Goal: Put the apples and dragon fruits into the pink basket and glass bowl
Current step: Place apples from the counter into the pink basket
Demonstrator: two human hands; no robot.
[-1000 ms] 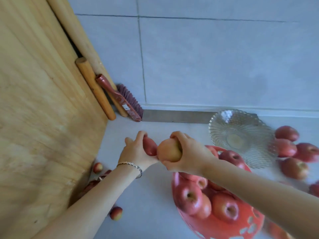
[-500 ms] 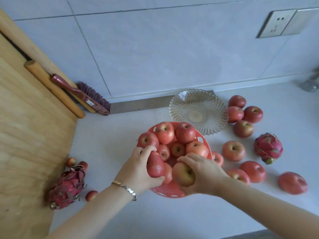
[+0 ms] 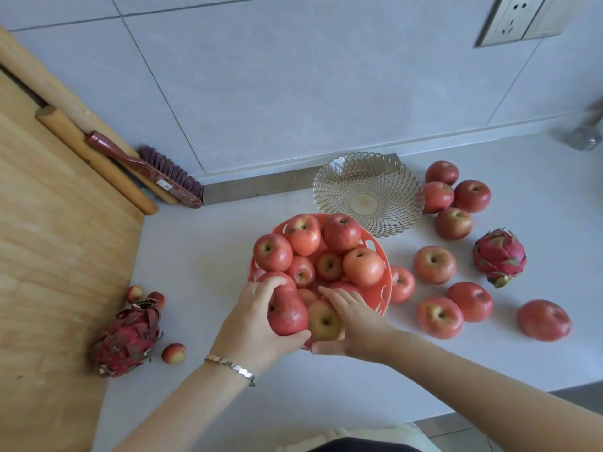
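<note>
The pink basket (image 3: 383,290) stands mid-counter, heaped with several red apples. My left hand (image 3: 257,324) grips a red apple (image 3: 287,313) at the basket's near rim. A yellowish apple (image 3: 324,321) lies just inside that rim. My right hand (image 3: 355,321) is spread around it, fingers straight along its far side and thumb outside the rim. The glass bowl (image 3: 367,192) sits behind the basket with nothing in it. One dragon fruit (image 3: 499,256) lies at the right, another dragon fruit (image 3: 125,340) at the left. Several loose apples (image 3: 434,264) lie right of the basket.
A wooden board (image 3: 58,256) fills the left side, with a rolling pin (image 3: 94,158) and a brush (image 3: 146,169) against the tiled wall. Small apples (image 3: 173,353) lie beside the left dragon fruit. A wall socket (image 3: 515,17) is at the upper right. The counter's front edge runs at the lower right.
Both hands brought their apples from the left down to the basket's near rim. My right hand has loosened around the yellowish apple, which now lies in the basket. The camera turned right.
</note>
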